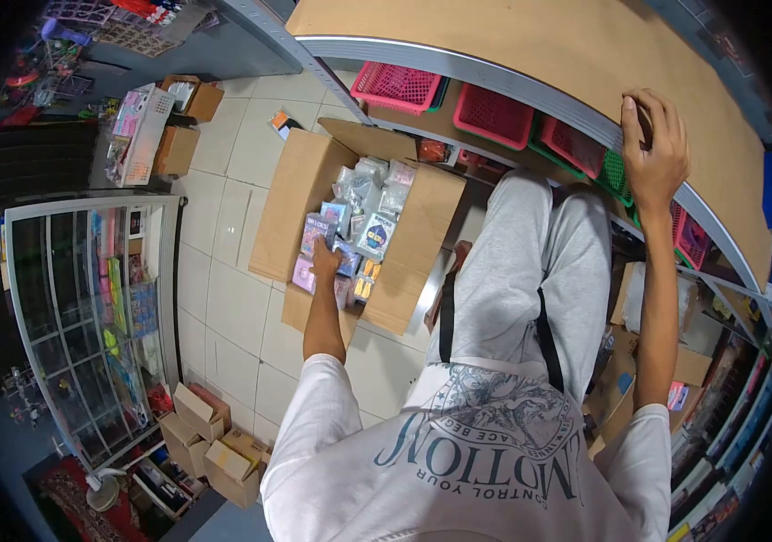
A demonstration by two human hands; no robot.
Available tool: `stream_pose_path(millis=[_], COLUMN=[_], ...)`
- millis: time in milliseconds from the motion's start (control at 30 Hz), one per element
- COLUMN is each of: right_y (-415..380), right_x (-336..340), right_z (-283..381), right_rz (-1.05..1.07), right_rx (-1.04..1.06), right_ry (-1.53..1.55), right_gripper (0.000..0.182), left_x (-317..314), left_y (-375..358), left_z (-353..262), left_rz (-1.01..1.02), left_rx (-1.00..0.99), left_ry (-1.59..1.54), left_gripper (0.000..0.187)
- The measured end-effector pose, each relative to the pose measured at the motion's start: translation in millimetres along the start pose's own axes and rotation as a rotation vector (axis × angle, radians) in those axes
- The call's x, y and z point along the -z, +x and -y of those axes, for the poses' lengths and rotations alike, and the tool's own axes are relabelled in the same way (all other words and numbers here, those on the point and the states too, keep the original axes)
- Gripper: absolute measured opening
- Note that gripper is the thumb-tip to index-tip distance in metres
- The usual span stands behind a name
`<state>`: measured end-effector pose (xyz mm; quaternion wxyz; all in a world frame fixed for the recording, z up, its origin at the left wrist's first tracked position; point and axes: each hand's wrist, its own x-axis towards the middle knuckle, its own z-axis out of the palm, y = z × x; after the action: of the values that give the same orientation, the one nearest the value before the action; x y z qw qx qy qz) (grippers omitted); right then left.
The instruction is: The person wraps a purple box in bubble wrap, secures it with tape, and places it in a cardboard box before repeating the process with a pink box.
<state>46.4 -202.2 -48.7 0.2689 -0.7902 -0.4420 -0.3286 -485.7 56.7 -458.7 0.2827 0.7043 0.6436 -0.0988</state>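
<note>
A long brown wooden shelf board with a grey metal edge [530, 54] runs across the top of the view, with pink plastic mesh baskets [492, 115] on the level beneath it. Below, on the pale tiled floor [223, 298], stands an open brown cardboard box [288, 203], its flaps spread wide, filled with small clear-wrapped packets [363, 212] whose print is too small to read. The person's white T-shirt [458, 461] carries dark lettering, seen upside down, reading "CONTROL YOUR" and "MOTION". The right hand [652, 149] rests on the shelf's edge, fingers curled over the rim. The left hand [325, 262] reaches down into the box, fingers bent onto the packets; whether it grips one cannot be told.
</note>
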Motion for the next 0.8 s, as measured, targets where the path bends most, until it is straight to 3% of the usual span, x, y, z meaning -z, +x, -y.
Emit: stream_pose_path(millis=[133, 167, 200, 267, 367, 433, 567, 633, 700, 800], right_y=[-2.4, -3.0, -4.5, -5.0, -3.2, -4.4, -12.3, -41.0, -82.2, -156.4], right_x=[-4.8, -4.4, -4.4, -4.7, -1.2, 5.3, 34.9, 56.5, 74.5, 107.7], right_z=[3.3, 1.3, -0.1, -5.4, -7.6, -7.7, -10.1, -0.2, 8.4, 7.3], right_rz=[-0.004, -0.012, -0.031, -0.058, -0.031, 0.025, -0.267, -0.258, -0.243, -0.074], right_rx=[-0.071, -0.106, -0.095, -0.037, -0.049, -0.105, -0.005, -0.062, -0.044, -0.192], right_ry=[0.164, 0.219, 0.259, 0.273, 0.349, 0.377, 0.554, 0.540, 0.598, 0.517], right_gripper=[0.017, 0.017, 0.019, 0.023, 0.030, 0.031, 0.018, 0.014, 0.015, 0.013], left_x=[9.4, 1.1, -13.6, -26.0, -21.0, -21.8, -16.5, -5.7, 22.4, 69.1], left_y=[1.4, 5.2, 5.6, -12.3, -58.0, -82.9, -94.7, -98.6, -130.2, -174.7], left_z=[6.3, 13.9, 10.9, -9.2, -67.2, -115.9, -193.9, -236.0, -295.2, -365.0], left_rz=[-0.162, -0.330, -0.492, -0.543, -0.387, -0.336, -0.453, -0.563, -0.498, -0.609], left_rx=[-0.077, -0.236, -0.217, -0.297, -0.443, -0.422, -0.802, -0.960, -1.038, -1.199], left_ry=[0.037, -0.061, -0.079, -0.056, -0.031, -0.125, -0.226, -0.261, -0.515, -0.424], left_gripper=[0.078, 0.075, 0.074, 0.072, 0.067, 0.060, 0.058, 0.057, 0.052, 0.037])
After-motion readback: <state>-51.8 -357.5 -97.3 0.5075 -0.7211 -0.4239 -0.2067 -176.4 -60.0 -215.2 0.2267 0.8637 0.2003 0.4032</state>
